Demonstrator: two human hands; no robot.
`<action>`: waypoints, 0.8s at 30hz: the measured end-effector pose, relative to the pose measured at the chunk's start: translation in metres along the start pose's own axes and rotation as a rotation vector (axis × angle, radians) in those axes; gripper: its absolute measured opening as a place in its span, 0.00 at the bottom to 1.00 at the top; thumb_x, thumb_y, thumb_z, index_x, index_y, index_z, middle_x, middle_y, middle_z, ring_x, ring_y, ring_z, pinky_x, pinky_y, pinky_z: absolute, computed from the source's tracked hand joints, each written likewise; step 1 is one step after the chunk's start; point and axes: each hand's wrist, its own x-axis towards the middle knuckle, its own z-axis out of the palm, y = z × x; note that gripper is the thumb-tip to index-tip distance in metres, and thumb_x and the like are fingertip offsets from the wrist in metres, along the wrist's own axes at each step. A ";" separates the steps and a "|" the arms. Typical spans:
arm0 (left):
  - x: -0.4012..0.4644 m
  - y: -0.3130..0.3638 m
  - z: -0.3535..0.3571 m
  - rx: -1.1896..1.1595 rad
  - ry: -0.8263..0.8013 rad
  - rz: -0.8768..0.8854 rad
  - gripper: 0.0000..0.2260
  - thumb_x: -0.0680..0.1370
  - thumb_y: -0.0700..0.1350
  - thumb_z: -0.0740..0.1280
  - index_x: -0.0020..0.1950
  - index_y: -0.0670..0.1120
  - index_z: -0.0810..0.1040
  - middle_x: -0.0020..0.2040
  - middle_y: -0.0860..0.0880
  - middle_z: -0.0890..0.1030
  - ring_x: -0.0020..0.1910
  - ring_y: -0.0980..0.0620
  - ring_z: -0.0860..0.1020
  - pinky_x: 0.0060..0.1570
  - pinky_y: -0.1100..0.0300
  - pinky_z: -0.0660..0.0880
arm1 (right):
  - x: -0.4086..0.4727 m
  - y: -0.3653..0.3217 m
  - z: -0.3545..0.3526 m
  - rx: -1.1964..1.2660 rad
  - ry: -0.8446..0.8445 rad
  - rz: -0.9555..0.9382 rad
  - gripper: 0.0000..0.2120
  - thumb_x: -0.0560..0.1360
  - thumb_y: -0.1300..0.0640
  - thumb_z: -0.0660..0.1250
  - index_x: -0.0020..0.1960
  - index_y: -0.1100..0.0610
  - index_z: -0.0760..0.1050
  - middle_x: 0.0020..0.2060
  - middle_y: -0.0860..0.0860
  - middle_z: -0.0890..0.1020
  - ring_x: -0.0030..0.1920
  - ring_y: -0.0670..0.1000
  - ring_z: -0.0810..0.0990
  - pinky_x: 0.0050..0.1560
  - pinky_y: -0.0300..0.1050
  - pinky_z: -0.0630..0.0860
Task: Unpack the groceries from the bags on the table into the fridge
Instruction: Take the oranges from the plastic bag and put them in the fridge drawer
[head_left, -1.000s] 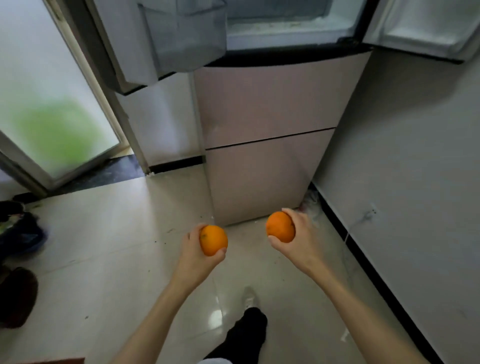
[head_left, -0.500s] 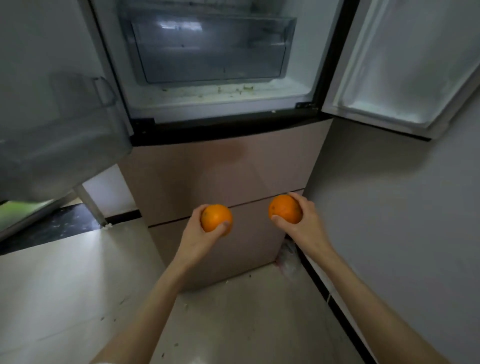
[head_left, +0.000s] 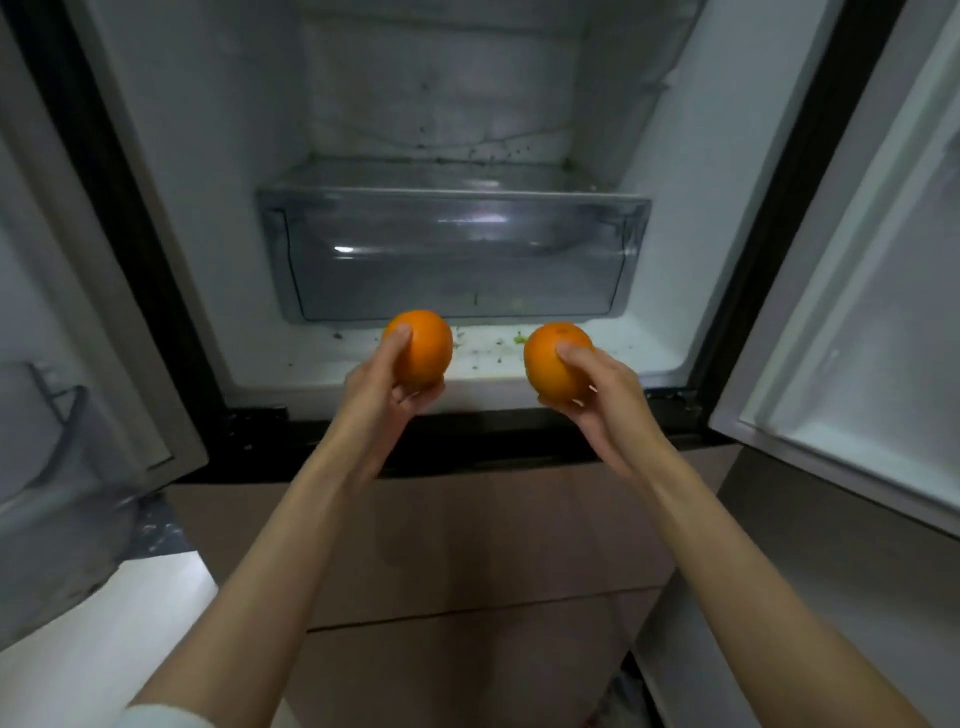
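The person now stands right up against the open fridge (head_left: 171, 156), where a second ago they were a step back on the floor with only its lower drawers in front of them. Both arms have come up from about waist height to the level of the compartment's floor. The left hand (head_left: 379, 395) curls round one orange (head_left: 423, 345), thumb over its near side and fingers cupped beneath; the right hand (head_left: 597, 395) grips the other orange (head_left: 556, 361) the same way. Neither fruit has shifted in its grip — only their place has changed, from over the tiles to just in front of the fridge's sill.

Behind the oranges sits a clear crisper drawer (head_left: 452, 260), pushed in, with bits of green debris scattered on the white fridge floor (head_left: 639, 353) before it. Both fridge doors (head_left: 857, 260) hang open to either side.

For the task this looks like the end of the carry — the oranges are at the threshold but not yet inside or set down. With both hands full, I would guess that opening the drawer means freeing a hand first, or else the fruit simply goes on the floor in front of it.
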 end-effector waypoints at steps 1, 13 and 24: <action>0.014 0.007 0.009 -0.073 0.025 -0.014 0.17 0.77 0.52 0.63 0.62 0.46 0.65 0.56 0.43 0.73 0.51 0.47 0.78 0.53 0.52 0.76 | 0.017 -0.010 0.002 0.114 -0.017 0.044 0.12 0.75 0.57 0.65 0.58 0.56 0.70 0.54 0.52 0.74 0.53 0.53 0.76 0.54 0.50 0.77; 0.127 0.070 0.045 -0.419 0.180 0.036 0.25 0.76 0.61 0.60 0.65 0.45 0.68 0.61 0.42 0.72 0.59 0.45 0.73 0.57 0.52 0.73 | 0.161 -0.074 0.022 0.676 -0.024 0.162 0.23 0.73 0.54 0.67 0.66 0.56 0.67 0.60 0.59 0.69 0.51 0.57 0.75 0.40 0.47 0.79; 0.144 0.084 0.043 -0.551 0.157 0.018 0.28 0.75 0.60 0.63 0.68 0.43 0.66 0.63 0.39 0.71 0.53 0.42 0.76 0.48 0.48 0.74 | 0.168 -0.080 0.031 0.807 0.002 0.123 0.26 0.72 0.53 0.68 0.68 0.56 0.65 0.65 0.59 0.68 0.61 0.61 0.72 0.38 0.46 0.81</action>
